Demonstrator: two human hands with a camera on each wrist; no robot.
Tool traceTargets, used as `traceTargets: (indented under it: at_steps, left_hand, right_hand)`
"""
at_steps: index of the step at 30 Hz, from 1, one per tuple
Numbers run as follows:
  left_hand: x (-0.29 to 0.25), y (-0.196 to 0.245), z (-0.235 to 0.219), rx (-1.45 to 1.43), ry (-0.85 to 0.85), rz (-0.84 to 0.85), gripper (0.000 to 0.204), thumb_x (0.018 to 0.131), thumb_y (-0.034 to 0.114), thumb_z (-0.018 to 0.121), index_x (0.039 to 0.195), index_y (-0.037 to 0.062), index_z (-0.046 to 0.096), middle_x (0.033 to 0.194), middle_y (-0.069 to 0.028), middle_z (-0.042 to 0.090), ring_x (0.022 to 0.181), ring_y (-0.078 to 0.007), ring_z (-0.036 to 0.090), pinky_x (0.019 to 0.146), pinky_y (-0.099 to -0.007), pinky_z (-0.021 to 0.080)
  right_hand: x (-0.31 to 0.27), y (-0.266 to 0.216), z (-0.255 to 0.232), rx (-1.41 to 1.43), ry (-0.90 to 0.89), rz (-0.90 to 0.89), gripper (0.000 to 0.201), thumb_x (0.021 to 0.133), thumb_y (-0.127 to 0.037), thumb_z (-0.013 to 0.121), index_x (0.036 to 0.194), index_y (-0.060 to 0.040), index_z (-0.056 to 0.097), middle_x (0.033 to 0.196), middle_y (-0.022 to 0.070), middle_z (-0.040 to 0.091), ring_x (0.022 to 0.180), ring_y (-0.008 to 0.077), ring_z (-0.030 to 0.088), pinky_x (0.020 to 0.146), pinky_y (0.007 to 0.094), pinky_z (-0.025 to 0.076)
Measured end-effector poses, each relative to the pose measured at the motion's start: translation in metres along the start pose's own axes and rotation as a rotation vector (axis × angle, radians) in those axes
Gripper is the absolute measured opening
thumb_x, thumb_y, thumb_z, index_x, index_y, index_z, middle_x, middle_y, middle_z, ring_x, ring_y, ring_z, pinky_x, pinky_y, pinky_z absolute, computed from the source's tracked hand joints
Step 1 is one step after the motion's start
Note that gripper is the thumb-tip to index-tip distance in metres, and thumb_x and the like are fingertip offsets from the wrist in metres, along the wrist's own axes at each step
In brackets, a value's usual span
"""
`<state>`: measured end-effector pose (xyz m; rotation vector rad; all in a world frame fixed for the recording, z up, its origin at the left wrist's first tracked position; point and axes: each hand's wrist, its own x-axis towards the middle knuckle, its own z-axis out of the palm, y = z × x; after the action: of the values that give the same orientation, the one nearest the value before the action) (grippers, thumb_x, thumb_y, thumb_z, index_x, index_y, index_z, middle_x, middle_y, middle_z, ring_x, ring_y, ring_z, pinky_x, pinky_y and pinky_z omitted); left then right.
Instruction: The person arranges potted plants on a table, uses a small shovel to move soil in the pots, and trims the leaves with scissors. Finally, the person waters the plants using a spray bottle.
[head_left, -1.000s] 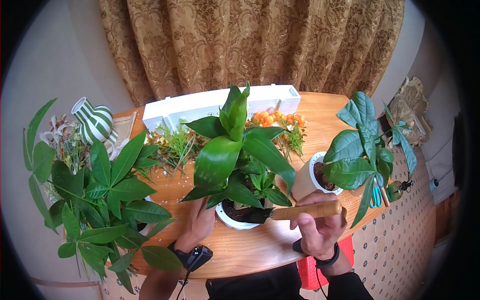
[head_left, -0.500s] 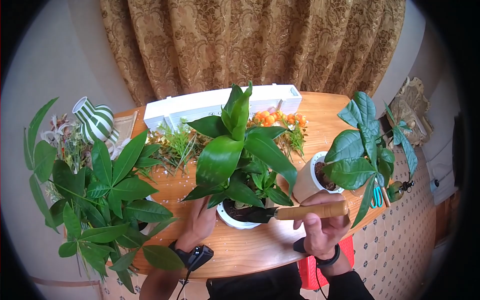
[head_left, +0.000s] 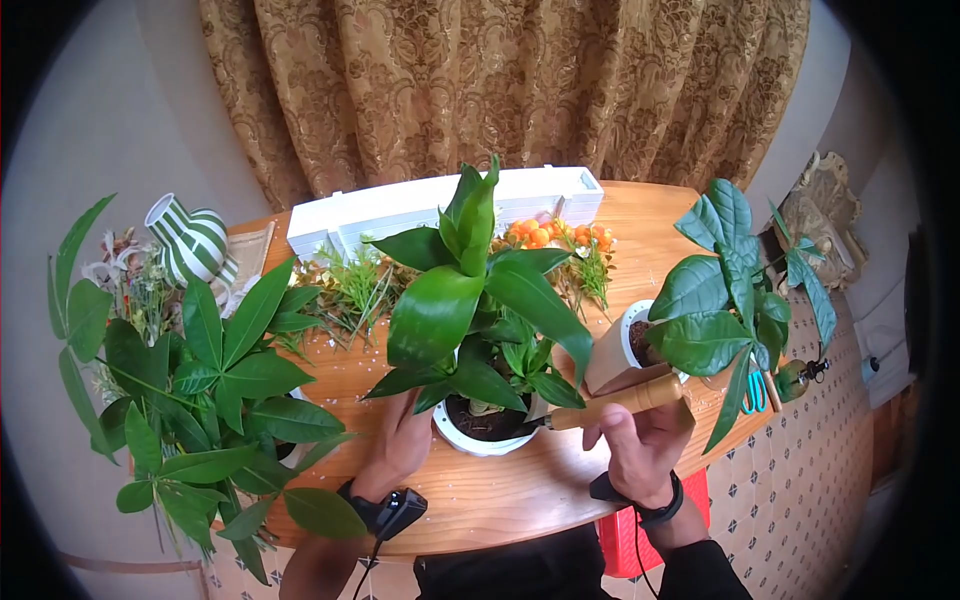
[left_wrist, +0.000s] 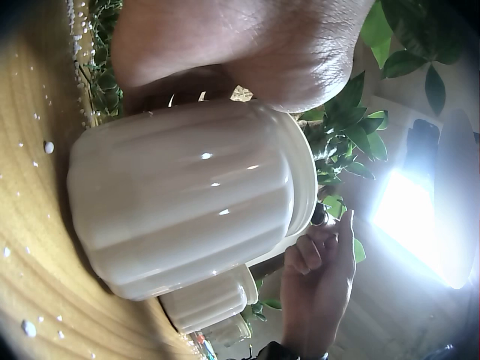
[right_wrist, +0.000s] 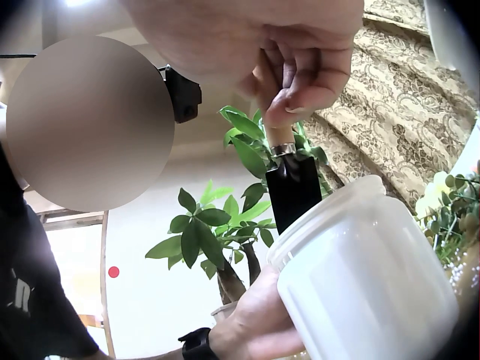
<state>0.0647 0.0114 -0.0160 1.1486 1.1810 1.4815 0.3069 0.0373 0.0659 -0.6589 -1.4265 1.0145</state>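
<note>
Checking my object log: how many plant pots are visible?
3 clearly visible: the left pot, mostly under leaves; the middle pot, beside the left hand; the right pot, beyond the right hand. Leaves may hide others.

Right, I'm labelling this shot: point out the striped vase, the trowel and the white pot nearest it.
Striped vase (head_left: 194, 244): head view, on its round body.
Trowel (right_wrist: 291, 189): right wrist view, on its blade.
White pot (left_wrist: 184, 202): left wrist view, on its fluted side.

The centre pot (left_wrist: 187, 195) looks like glossy plastic or ceramic — smooth, with sharp highlights. The trowel (right_wrist: 289, 184) pairs a smooth wooden handle with a bright metal collar and a dark blade. The counter (head_left: 510, 505) is grained wood with a soft sheen — the curtain (head_left: 450, 90), patterned cloth.
</note>
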Motion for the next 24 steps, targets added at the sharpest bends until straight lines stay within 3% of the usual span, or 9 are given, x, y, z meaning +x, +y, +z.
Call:
traceTargets:
  at_steps: [4, 8, 14, 16, 20, 22, 24]
  left_hand:
    - [-0.001, 0.002, 0.001, -0.038, -0.008, -0.008, 0.036, 0.108, 0.021, 0.045, 0.131, -0.0048, 0.055, 0.127, -0.0112, 0.060, 0.115, -0.0195, 0.053, 0.102, -0.0353, 0.040]
    - [0.000, 0.003, 0.000, -0.021, -0.006, -0.023, 0.036, 0.108, 0.021, 0.045, 0.132, -0.0048, 0.055, 0.127, -0.0116, 0.060, 0.115, -0.0201, 0.054, 0.102, -0.0353, 0.040]
    - [-0.001, 0.006, 0.000, 0.017, 0.002, -0.009, 0.036, 0.107, 0.021, 0.047, 0.131, -0.0050, 0.056, 0.127, -0.0135, 0.061, 0.115, -0.0229, 0.055, 0.102, -0.0358, 0.040]
    - [-0.001, 0.005, -0.001, 0.068, -0.033, 0.036, 0.034, 0.109, 0.021, 0.043, 0.131, -0.0024, 0.055, 0.125, -0.0055, 0.059, 0.112, -0.0136, 0.054, 0.099, -0.0304, 0.042]
    - [-0.001, 0.000, -0.002, 0.073, -0.025, 0.023, 0.033, 0.109, 0.020, 0.042, 0.130, -0.0024, 0.055, 0.124, -0.0056, 0.059, 0.111, -0.0139, 0.054, 0.099, -0.0305, 0.042]
    - [-0.002, 0.000, -0.001, 0.042, 0.013, 0.004, 0.035, 0.107, 0.020, 0.047, 0.129, -0.0050, 0.057, 0.126, -0.0137, 0.061, 0.114, -0.0230, 0.055, 0.101, -0.0357, 0.041]
    - [-0.002, 0.008, 0.001, 0.076, -0.004, 0.030, 0.034, 0.108, 0.020, 0.044, 0.129, -0.0038, 0.056, 0.124, -0.0097, 0.061, 0.112, -0.0186, 0.054, 0.100, -0.0332, 0.042]
  right_hand:
    - [0.003, -0.002, 0.002, -0.052, -0.031, -0.029, 0.017, 0.092, -0.005, 0.073, 0.099, 0.0051, 0.060, 0.090, 0.0153, 0.067, 0.060, 0.0133, 0.060, 0.051, 0.0263, 0.047]
    - [0.006, -0.007, 0.006, 0.048, 0.085, -0.008, 0.017, 0.092, -0.005, 0.072, 0.098, 0.0058, 0.061, 0.092, 0.0159, 0.066, 0.060, 0.0144, 0.061, 0.051, 0.0268, 0.049]
    - [0.003, 0.002, 0.001, -0.111, -0.018, -0.070, 0.019, 0.092, -0.006, 0.073, 0.100, 0.0069, 0.062, 0.090, 0.0150, 0.066, 0.060, 0.0143, 0.061, 0.052, 0.0271, 0.049]
    - [0.005, -0.003, 0.003, -0.017, 0.015, -0.070, 0.020, 0.091, -0.006, 0.075, 0.099, 0.0064, 0.062, 0.090, 0.0141, 0.067, 0.060, 0.0142, 0.061, 0.053, 0.0273, 0.049]
    - [0.002, -0.002, 0.005, 0.012, 0.039, -0.053, 0.020, 0.091, -0.007, 0.075, 0.099, 0.0063, 0.062, 0.090, 0.0142, 0.067, 0.061, 0.0141, 0.061, 0.054, 0.0274, 0.049]
    - [0.002, 0.002, 0.004, -0.079, -0.017, -0.082, 0.021, 0.091, -0.007, 0.075, 0.100, 0.0066, 0.061, 0.090, 0.0153, 0.067, 0.062, 0.0143, 0.061, 0.054, 0.0275, 0.049]
    - [0.002, 0.002, 0.002, -0.084, -0.022, -0.086, 0.022, 0.091, -0.007, 0.075, 0.101, 0.0066, 0.061, 0.090, 0.0154, 0.066, 0.062, 0.0143, 0.061, 0.054, 0.0274, 0.049]
